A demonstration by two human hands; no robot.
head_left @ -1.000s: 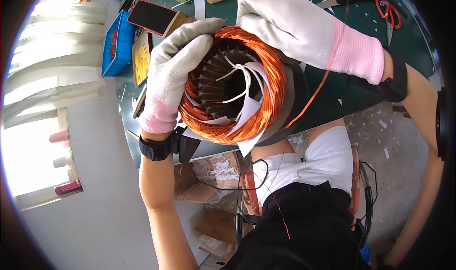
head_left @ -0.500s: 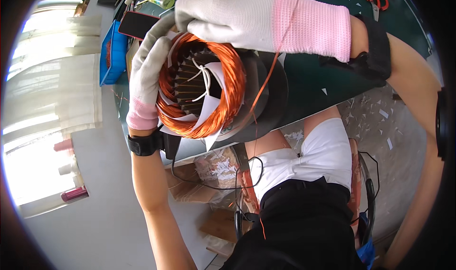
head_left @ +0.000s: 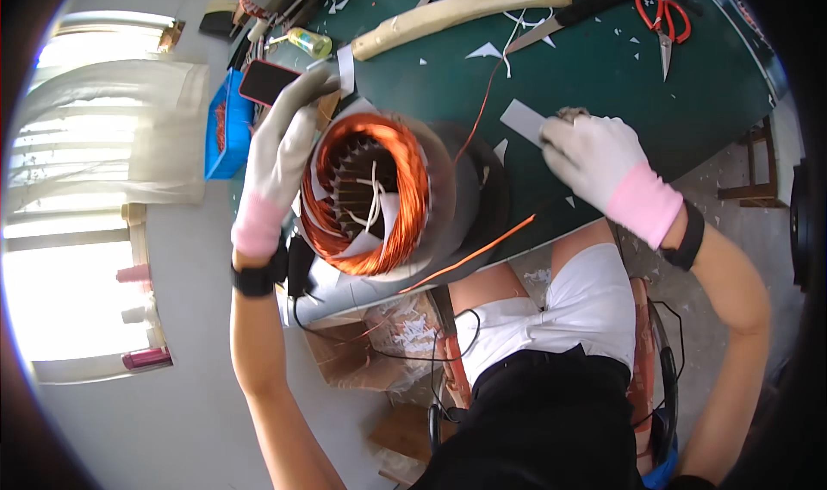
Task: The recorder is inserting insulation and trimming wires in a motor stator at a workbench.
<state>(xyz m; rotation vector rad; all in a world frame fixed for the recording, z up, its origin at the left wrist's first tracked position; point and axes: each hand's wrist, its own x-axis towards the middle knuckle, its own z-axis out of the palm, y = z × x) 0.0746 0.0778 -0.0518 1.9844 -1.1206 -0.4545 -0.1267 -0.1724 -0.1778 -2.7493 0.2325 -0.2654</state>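
Observation:
A motor stator [head_left: 444,205] stands on the green table, with thick copper wire windings [head_left: 405,231] around its open end. White paper pieces [head_left: 392,207] and white leads [head_left: 372,199] show inside the ring. At the stator's left side is my left hand [head_left: 280,149], gloved in white and pink; its fingers stretch along the windings, holding nothing visible. To the right of the stator, my gloved right hand [head_left: 590,149] pinches a white paper strip [head_left: 522,123] just over the table. An orange-sleeved wire [head_left: 474,253] runs out from the stator's near side.
A pale wooden stick [head_left: 461,18] lies at the back, beside a dark-handled knife [head_left: 594,3] and red-handled scissors [head_left: 663,24]. Left of the stator are a phone [head_left: 267,82], a small bottle [head_left: 308,43] and a blue bin [head_left: 226,132]. Paper scraps [head_left: 484,50] dot the table.
My right hand has left the top of the windings, moved right and now holds a paper strip. My left hand stays beside the stator. The orange-sleeved wire now lies lower, toward me.

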